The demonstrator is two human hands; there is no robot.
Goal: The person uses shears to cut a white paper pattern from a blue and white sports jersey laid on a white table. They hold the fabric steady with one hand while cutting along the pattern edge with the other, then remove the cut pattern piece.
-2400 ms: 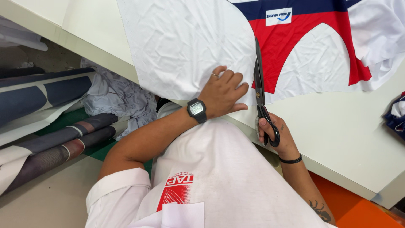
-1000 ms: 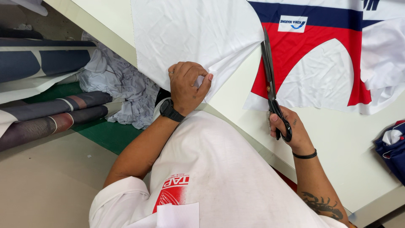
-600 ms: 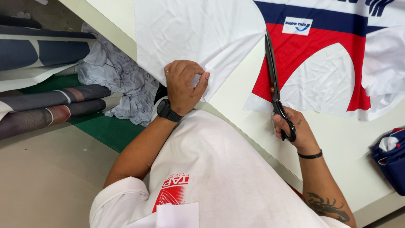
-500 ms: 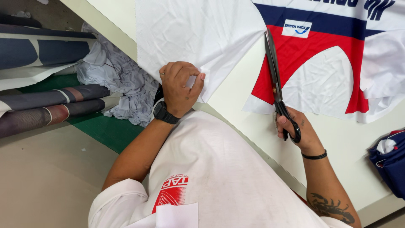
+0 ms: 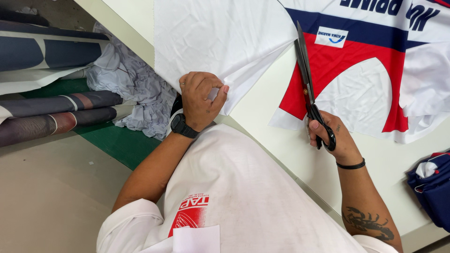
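Two bare hands are at work over a pale table, seen from above the person's own white shirt. Nearest, the left hand, with a black watch on the wrist, is closed tight on the lower corner of a white fabric sheet, pinching a small fold of it just at the table edge, where the sheet hangs a little over. To the right, the right hand is wrapped around the black handles of a pair of long scissors, fingers through the loops; the blades look almost together and point away from the person, lying along the gap between the white sheet and a red, white and navy printed fabric. The tips seem to be near the place where the two pieces meet, but whether they touch the cloth cannot be told. For a clean cut, it seems wise that the pinching hand keeps the white sheet flat and lightly stretched, and that the lower blade slides on the table. Further left, beyond the table edge, a heap of grey cloth scraps lies on the floor beside several fabric rolls.
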